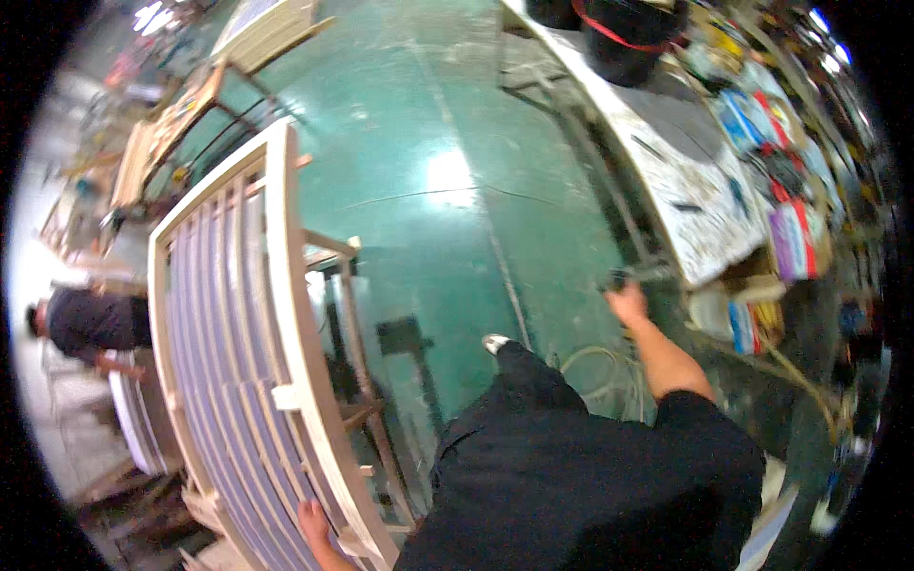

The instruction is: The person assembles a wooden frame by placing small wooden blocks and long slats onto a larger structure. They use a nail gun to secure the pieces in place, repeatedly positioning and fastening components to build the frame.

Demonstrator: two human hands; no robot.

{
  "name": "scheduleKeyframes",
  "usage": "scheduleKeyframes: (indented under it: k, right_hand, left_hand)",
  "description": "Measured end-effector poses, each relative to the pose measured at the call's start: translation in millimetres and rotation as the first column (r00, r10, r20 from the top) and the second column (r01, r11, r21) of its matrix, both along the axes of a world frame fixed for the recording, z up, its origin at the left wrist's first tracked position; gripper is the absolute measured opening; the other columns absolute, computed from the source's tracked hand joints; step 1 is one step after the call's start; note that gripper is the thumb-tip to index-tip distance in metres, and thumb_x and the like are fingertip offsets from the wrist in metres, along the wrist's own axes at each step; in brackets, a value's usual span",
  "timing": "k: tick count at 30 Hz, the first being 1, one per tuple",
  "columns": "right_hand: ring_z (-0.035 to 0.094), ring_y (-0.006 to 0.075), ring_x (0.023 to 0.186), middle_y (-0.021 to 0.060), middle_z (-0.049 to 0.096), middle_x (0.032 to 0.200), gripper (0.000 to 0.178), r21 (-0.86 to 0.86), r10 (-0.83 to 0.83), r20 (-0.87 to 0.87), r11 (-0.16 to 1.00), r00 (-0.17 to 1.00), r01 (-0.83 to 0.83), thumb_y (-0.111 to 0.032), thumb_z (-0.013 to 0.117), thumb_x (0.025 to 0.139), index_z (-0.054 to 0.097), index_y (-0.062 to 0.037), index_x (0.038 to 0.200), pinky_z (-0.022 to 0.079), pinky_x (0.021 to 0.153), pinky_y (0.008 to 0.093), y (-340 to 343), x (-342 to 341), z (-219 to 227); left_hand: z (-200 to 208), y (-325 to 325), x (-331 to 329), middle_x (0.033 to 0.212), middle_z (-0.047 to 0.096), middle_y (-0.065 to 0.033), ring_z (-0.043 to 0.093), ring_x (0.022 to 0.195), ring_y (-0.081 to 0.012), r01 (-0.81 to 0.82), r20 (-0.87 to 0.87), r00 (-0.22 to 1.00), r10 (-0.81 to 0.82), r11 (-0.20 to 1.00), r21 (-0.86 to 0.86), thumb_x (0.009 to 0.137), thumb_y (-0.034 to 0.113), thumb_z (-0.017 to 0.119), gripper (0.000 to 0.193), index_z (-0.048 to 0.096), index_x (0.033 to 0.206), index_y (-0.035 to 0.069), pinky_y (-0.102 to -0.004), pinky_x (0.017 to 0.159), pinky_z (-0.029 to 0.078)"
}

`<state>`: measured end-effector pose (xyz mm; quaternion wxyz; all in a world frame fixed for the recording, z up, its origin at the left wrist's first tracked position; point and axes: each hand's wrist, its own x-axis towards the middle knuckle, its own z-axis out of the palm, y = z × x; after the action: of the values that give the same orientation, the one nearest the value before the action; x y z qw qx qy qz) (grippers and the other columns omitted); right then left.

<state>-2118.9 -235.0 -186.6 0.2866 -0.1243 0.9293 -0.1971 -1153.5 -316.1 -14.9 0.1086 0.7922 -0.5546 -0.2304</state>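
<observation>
Evidently, our slatted wooden frame [312, 381], at our left, is largely assembled.
Its slats [233, 333] look fitted; what remains, we cannot tell. Our left hand [312, 523] is at them, grip unclear; our right hand [628, 305] seems curled around a small dark object [617, 280].

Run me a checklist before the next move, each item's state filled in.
1. Left hand at the pale wooden slatted frame: ok.
2. Left grip firm: cannot tell.
3. Right hand free: cannot tell; a small, blurred black object shows at its fingers.
4. Green floor beside the legs without loose hose: not ok; a pale coiled hose lies there.
5. Dark-shirted co-worker beyond the frame's far side: ok.
</observation>
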Motion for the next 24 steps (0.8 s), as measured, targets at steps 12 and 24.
scheduleKeyframes:
  k: [12,24]
  right_hand:
    - [0.059,0.0532,0.119,0.0371,0.059,0.131,0.078,0.086,-0.077,-0.395,0.989,0.915,0.12,-0.036,0.059,0.102,0.019,-0.0001,0.158,0.046,0.102,0.0575,118,-289,-101]
    - [0.048,0.0414,0.134,0.0196,0.045,0.149,0.09,0.434,-0.017,-0.41,0.876,0.912,0.212,-0.019,0.067,0.094,0.011,-0.0225,0.165,0.045,0.106,0.0603,52,-238,-40]
  left_hand:
    - [-26,-87,-215,0.132,0.061,-0.0259,0.058,0.124,-0.0409,0.045,0.076,0.996,-0.042,0.998,-0.039,0.092,0.03,0.072,0.058,0.053,0.137,0.0,-0.045,0.107,0.045]
    - [-18,-89,-219,0.143,0.054,-0.0248,0.053,0.134,-0.0393,0.004,0.313,0.949,-0.028,0.997,0.077,0.073,0.025,0.086,0.093,0.039,0.149,0.0,-0.0444,0.112,0.044]
